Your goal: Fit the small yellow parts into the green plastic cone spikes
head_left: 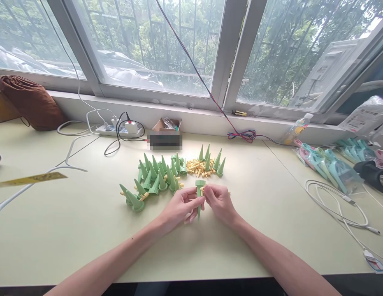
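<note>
My left hand [182, 205] grips a green plastic watering spike [200, 183], its point down and its wide ribbed cap up. Pinched in the fingers of my right hand [219, 201] is a small yellow valve [202, 190], held against the spike's side just below the cap. Part of the valve is hidden by my fingertips. Beyond my hands, many green spikes [152, 170] stand in a cluster, points up, some with yellow valves fitted. A heap of loose yellow valves [200, 167] lies to their right, with several more green spikes [221, 166] around it.
At the back are a power strip [119, 130], a small cardboard box [167, 124] and a bundled cable [242, 135]. Bagged plastic clips [328, 164], a bottle [298, 128] and a coiled white cable [339, 203] lie right. A brown bag [32, 102] sits back left.
</note>
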A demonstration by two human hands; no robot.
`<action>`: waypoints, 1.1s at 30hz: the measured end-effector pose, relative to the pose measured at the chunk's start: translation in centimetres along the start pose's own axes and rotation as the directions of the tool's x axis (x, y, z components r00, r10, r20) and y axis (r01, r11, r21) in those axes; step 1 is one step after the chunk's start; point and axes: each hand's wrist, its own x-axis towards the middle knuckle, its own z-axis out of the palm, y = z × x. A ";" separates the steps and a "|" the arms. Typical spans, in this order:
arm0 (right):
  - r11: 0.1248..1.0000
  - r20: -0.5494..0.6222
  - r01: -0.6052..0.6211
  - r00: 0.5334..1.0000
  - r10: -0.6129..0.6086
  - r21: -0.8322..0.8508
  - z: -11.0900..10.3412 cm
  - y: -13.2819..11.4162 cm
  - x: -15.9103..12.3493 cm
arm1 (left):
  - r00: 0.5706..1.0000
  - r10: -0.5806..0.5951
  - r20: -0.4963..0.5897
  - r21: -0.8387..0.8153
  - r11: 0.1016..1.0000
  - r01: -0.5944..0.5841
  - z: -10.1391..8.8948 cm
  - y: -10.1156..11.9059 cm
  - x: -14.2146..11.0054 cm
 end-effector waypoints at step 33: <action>0.922 -0.252 -0.017 0.964 -0.088 -0.387 -3.3 0.2 1.9 | 0.970 0.209 -0.127 0.810 0.587 -0.021 0.2 -2.8 0.1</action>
